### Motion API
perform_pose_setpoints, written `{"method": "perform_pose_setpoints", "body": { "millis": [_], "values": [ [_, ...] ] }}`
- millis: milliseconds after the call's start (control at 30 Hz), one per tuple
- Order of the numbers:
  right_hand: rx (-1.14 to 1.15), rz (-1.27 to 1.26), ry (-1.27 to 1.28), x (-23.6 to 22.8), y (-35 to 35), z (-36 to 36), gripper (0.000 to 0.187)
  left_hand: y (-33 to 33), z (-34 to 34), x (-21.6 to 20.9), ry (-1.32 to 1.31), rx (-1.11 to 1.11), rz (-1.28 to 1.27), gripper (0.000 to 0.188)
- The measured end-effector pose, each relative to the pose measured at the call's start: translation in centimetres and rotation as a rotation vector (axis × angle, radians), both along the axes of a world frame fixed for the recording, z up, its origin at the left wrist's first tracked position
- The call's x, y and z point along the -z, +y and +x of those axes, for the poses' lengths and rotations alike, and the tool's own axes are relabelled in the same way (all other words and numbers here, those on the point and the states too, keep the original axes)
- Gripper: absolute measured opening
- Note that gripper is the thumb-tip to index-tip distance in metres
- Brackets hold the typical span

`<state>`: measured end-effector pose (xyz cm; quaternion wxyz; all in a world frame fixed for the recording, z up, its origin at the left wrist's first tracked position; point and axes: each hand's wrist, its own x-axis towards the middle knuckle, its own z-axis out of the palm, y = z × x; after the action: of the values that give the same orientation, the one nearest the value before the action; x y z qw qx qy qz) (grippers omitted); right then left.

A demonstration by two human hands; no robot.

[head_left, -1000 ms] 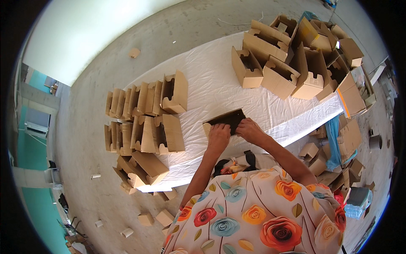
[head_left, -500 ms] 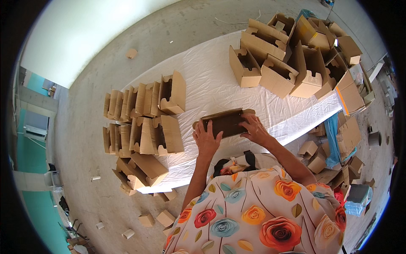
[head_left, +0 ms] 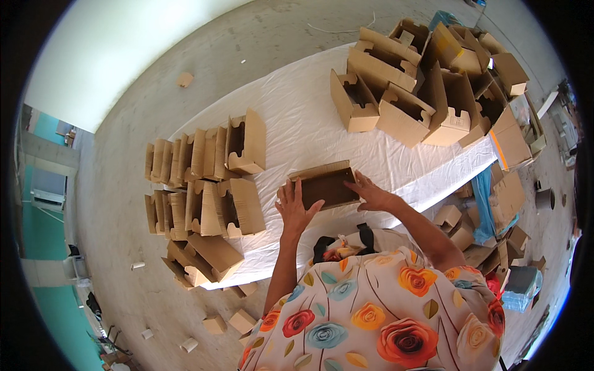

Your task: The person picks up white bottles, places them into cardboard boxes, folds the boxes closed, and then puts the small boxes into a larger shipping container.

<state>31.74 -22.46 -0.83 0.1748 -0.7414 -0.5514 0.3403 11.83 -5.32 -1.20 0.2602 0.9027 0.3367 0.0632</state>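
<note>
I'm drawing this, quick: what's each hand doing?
Left hand: open, at the left end of the open-topped cardboard box.
Right hand: open, at its right end.

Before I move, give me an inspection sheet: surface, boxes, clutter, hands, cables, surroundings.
Surface: white cloth, wrinkled.
Boxes: open box between the hands; box rows at left, box pile at far right.
Clutter: cartons and blue plastic beside the cloth at right; small boxes on the floor, lower left.
Left hand: fingers spread at the open box's left end.
Right hand: fingers at its right end; grip unclear.
Cables: thin white strand on the floor beyond the cloth; whether a cable, cannot tell.
Surroundings: pale wall upper left, teal wall far left.
</note>
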Motion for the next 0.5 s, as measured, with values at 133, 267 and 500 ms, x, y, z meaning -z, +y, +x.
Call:
{"method": "perform_pose_setpoints", "body": {
  "millis": [133, 267, 500],
  "values": [
    [0.160, 0.147, 0.235, -2.9, 1.2, 6.0, 0.045, -0.1, -0.5, -0.1, 0.032, 0.029, -0.065, 0.104],
    [0.625, 0.650, -0.203, -8.0, 2.0, 12.3, 0.023, -1.6, -0.9, 0.6, 0.132, 0.065, 0.041, 0.123],
    [0.614, 0.141, -0.582, -1.3, -2.5, 23.3, 0.027, -1.2, 0.1, 1.0, 0.145, 0.008, -0.013, 0.129]
  ]
}}
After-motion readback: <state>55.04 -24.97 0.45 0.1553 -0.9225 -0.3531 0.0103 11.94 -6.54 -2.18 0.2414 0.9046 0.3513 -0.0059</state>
